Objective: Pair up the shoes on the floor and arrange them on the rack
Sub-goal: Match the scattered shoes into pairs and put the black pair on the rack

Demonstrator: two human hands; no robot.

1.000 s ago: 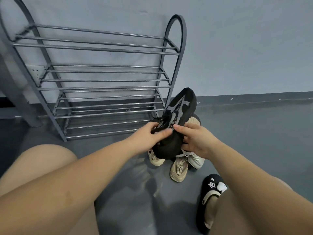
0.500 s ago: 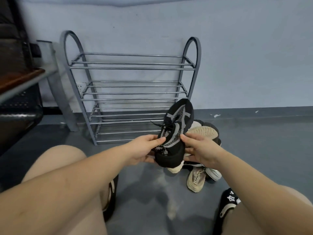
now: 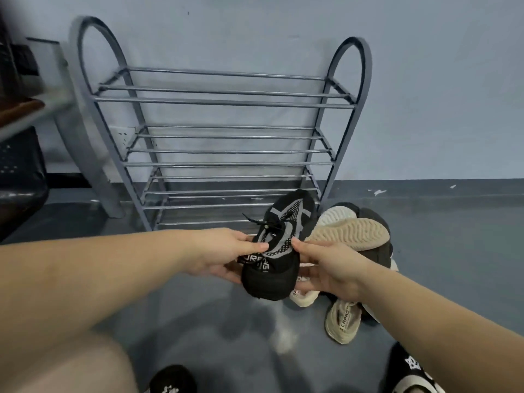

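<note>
Against a grey wall the metal rack [image 3: 224, 143] is standing bare. Both hands, left hand [image 3: 224, 255] and right hand [image 3: 326, 268], are holding a black knit sneaker [image 3: 279, 251] just before it, fingers curled around its heel. It looks light and soft; gripping the firmer sole should be steadier.

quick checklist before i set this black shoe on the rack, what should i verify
1. Hold: left hand and right hand both grip the black shoe: ok.
2. Rack shelves free of shoes: ok.
3. Path from shoe to the lower shelves unblocked: ok.
4. Loose lace sticks out toward the bars, may snag: not ok.
5. Matching black shoe found: one dark shoe lies sole-up in the pile, whether it matches: cannot tell.
</note>
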